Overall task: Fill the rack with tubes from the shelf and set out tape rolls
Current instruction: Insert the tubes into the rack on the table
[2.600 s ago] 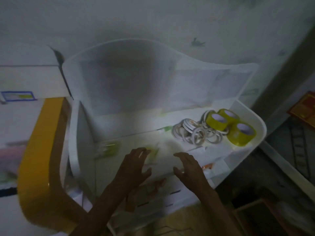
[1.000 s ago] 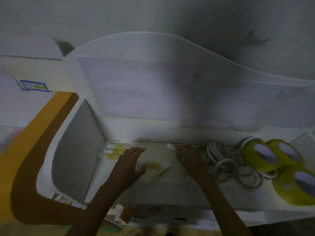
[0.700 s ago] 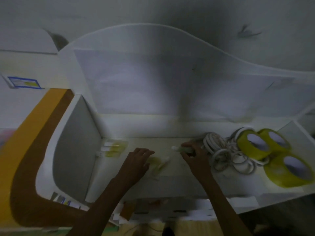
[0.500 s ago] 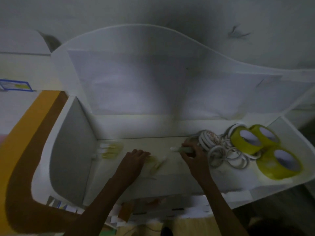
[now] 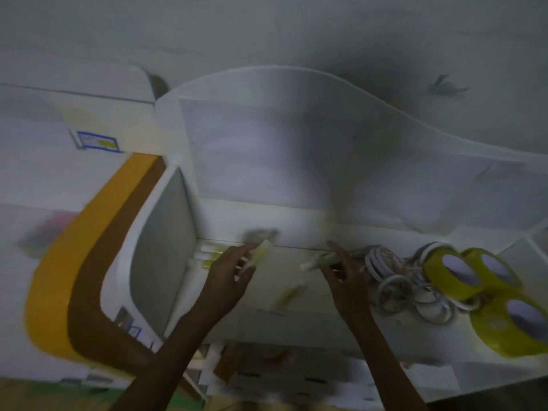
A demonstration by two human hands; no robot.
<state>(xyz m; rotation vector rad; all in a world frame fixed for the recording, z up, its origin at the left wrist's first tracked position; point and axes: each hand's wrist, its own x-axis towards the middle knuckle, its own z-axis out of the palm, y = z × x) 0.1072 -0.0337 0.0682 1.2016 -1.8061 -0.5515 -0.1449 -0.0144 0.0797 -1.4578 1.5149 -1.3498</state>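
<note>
A person's two hands reach onto a white shelf (image 5: 296, 295) in dim light, seen from above. At the shelf's far left corner, against its grey side panel (image 5: 161, 253), a few pale yellow-green tubes (image 5: 209, 256) lie in a small heap. Just right of them, the left hand (image 5: 226, 280) is raised off the shelf, thumb and fingers pinching a pale tube (image 5: 261, 255) that points up and to the right. Another tube (image 5: 292, 293) lies loose on the shelf between the two hands. The right hand (image 5: 344, 280), well apart from the left, grips a greenish tube (image 5: 318, 261) whose white end sticks out leftward. Immediately right of that hand, thin white tape rolls (image 5: 394, 280) lie in a jumble. Three fat yellow tape rolls (image 5: 480, 289) crowd the shelf's right end.
</note>
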